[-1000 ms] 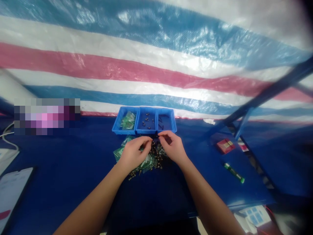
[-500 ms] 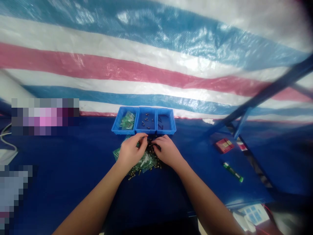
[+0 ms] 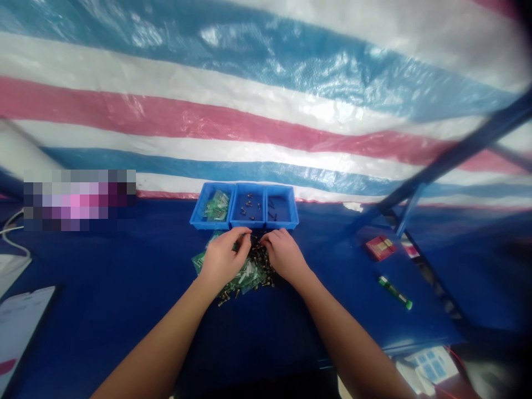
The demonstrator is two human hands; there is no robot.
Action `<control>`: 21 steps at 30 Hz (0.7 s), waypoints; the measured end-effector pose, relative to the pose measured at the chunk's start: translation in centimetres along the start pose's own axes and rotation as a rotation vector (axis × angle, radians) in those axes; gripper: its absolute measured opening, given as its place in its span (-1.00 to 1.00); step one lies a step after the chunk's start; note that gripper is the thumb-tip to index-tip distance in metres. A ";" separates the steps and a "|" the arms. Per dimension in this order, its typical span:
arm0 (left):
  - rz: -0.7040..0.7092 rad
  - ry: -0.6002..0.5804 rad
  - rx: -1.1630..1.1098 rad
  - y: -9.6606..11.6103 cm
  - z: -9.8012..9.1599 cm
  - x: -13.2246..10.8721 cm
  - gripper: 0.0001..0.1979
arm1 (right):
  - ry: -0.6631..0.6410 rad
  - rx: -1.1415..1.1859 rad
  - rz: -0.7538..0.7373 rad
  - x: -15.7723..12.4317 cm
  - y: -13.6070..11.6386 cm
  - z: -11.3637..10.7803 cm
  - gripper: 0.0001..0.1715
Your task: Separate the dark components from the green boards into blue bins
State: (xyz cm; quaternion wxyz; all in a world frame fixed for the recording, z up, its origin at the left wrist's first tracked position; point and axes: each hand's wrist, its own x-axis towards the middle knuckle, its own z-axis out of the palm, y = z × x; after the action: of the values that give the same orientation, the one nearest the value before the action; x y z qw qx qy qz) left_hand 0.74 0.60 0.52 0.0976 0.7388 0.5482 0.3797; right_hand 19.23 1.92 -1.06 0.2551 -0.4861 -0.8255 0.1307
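Observation:
My left hand (image 3: 224,256) is over the left side of a mixed pile, thumb and fingers pinched together. My right hand (image 3: 286,254) faces it from the right, its fingertips also pressed together. What either pinch holds is too small to make out. Beneath them lie green-and-clear small packets (image 3: 250,272) and loose dark and brass-coloured screws (image 3: 260,258). Just beyond the hands stand three joined blue bins. Similar packets lie in the left bin (image 3: 197,217), several small screws in the middle bin (image 3: 238,221), and a few dark slender pieces in the right bin (image 3: 293,213).
To the right, a red box (image 3: 379,247) and a green tube-like packet (image 3: 394,292) rest on the blue table (image 3: 124,288). A tablet-like screen (image 3: 25,332) lies at the left edge, near a white cable (image 3: 16,228). A striped sheet (image 3: 249,116) hangs behind.
The fingers of my right hand have drawn together and shifted slightly right, uncovering more of the dark screws. My left hand stays nearly in place.

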 end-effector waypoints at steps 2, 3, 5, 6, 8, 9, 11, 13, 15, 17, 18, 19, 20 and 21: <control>0.006 -0.008 0.004 0.0 0.1 0.0 -0.81 | 0.012 -0.003 0.017 -0.1 0.0 0.1 -0.78; 0.010 -0.010 0.006 0.0 0.1 0.0 -0.81 | 0.014 -0.005 0.019 -0.1 0.1 0.1 -0.80; 0.015 -0.007 0.007 0.0 0.2 -0.1 -0.81 | 0.011 -0.016 0.018 -0.2 0.1 0.2 -0.85; 0.017 -0.006 0.005 0.0 0.2 -0.1 -0.81 | 0.011 -0.023 0.020 -0.3 0.1 0.3 -0.85; 0.018 -0.008 0.002 0.1 0.2 -0.1 -0.81 | 0.006 -0.039 0.028 -0.3 0.1 0.3 -0.86; 0.018 -0.010 0.002 0.1 0.2 -0.1 -0.81 | 0.002 -0.047 0.032 -0.3 0.1 0.3 -0.86; 0.016 -0.015 0.004 0.1 0.2 -0.2 -0.81 | -0.007 -0.065 0.038 -0.3 0.0 0.2 -0.85; 0.014 -0.018 0.007 0.1 0.2 -0.2 -0.81 | -0.013 -0.082 0.043 -0.2 -0.1 0.1 -0.85; 0.013 -0.023 0.007 0.1 0.3 -0.2 -0.81 | -0.014 -0.094 0.043 -0.1 -0.2 0.1 -0.84; 0.013 -0.027 0.011 0.1 0.3 -0.2 -0.81 | -0.016 -0.097 0.041 -0.1 -0.3 0.0 -0.84; 0.013 -0.029 0.012 0.1 0.3 -0.2 -0.81 | -0.017 -0.096 0.041 -0.1 -0.3 0.0 -0.85; 0.013 -0.030 0.013 0.1 0.4 -0.2 -0.80 | -0.017 -0.094 0.042 -0.1 -0.3 0.0 -0.85; 0.014 -0.034 0.012 0.1 0.4 -0.2 -0.80 | -0.017 -0.092 0.044 -0.2 -0.2 0.0 -0.85; 0.014 -0.037 0.010 0.1 0.3 -0.2 -0.80 | -0.017 -0.090 0.048 -0.2 -0.2 0.0 -0.85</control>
State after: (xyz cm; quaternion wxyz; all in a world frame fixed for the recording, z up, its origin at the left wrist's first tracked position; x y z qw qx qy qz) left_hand 1.03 0.49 0.25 0.1012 0.7500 0.5430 0.3639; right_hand 19.19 1.65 -1.00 0.2227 -0.5158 -0.8207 0.1039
